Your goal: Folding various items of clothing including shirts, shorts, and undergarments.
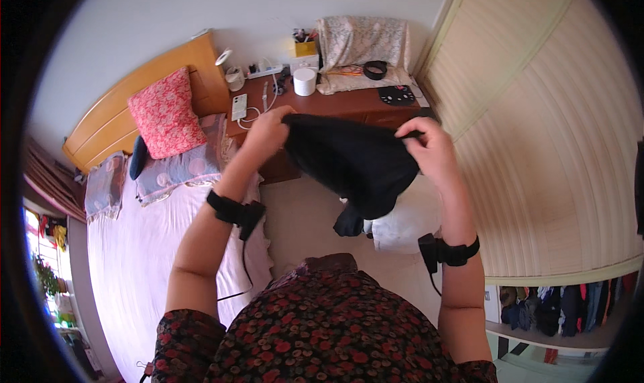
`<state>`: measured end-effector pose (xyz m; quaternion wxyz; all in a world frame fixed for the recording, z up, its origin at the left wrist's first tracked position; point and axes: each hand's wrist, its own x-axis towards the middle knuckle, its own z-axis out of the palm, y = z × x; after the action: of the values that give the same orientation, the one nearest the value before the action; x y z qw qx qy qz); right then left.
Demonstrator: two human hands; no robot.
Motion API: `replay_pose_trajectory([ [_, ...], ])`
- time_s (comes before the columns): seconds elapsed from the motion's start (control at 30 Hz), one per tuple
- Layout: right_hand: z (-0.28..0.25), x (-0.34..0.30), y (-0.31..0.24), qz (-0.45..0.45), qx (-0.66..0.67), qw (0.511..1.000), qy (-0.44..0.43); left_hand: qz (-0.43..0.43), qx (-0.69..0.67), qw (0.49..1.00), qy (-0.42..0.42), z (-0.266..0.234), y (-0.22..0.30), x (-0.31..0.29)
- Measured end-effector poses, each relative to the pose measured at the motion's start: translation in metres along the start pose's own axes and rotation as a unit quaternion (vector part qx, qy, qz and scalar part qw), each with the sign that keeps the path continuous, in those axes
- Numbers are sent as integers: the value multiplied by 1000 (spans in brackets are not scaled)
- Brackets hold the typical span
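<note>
A black garment (pixel 349 155) is stretched out in the air in front of me, sagging in the middle; its exact kind does not show. My left hand (pixel 270 129) pinches its upper left corner. At its upper right edge, my right hand (pixel 433 153) is closed on the cloth between thumb and fingers. Below hangs or lies a smaller dark piece of cloth (pixel 349 222); I cannot tell whether it belongs to the garment. Partly hidden behind the garment, a whitish bag-like bundle (pixel 406 229) sits on the floor.
To the left is a bed (pixel 147 249) with a red patterned pillow (pixel 168 111). A brown desk (pixel 315 104) beyond the garment bears a phone (pixel 239 106), a white cylinder (pixel 304 81) and cables. At the right stand pale sliding doors (pixel 537 141) and hanging clothes (pixel 563 309).
</note>
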<state>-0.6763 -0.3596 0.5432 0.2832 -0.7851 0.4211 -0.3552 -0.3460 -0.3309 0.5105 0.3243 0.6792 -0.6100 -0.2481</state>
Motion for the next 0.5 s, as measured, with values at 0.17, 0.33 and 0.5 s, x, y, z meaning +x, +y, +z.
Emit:
replay_pose_trajectory([
  [0.17, -3, 13, -7, 4, -179, 971, 156, -10, 56, 998, 31, -96, -37, -19],
  [0.33, 16, 36, -25, 142, -32, 988, 45, -125, -98, 987, -31, -137, -45, -31],
  [0.5, 47, 54, -48, 149, 31, 987, -49, -87, -364, 927, -16, -148, -59, -41],
])
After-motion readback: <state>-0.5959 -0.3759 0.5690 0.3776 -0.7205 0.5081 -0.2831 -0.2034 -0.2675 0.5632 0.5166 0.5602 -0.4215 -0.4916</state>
